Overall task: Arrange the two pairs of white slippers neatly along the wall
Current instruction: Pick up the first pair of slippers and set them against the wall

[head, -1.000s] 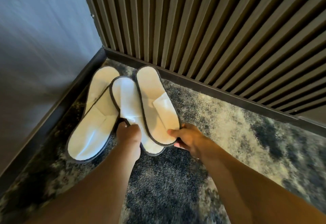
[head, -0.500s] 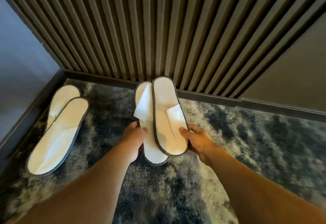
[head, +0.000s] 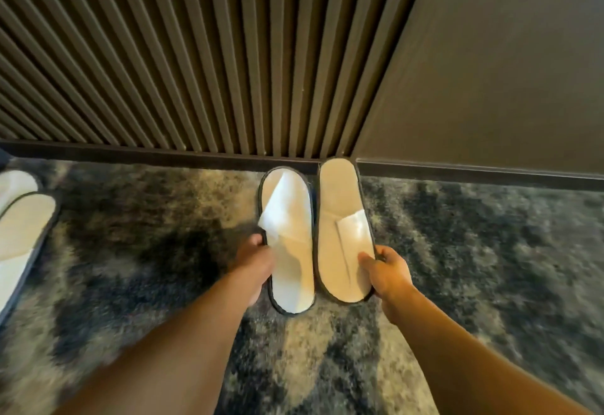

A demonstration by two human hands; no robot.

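Carried clear of the corner since a second ago: left slipper (head: 289,244) pinched in left hand (head: 255,259), right slipper (head: 343,235) in right hand (head: 385,271), side by side at the baseboard (head: 163,153); other pair (head: 23,225) far left, awaiting straightening.

Held pair of slippers (head: 313,238) carried rightward from the corner, other pair (head: 19,235) now well apart, seemingly left behind

Held slippers (head: 313,235) side by side before baseboard (head: 163,153).
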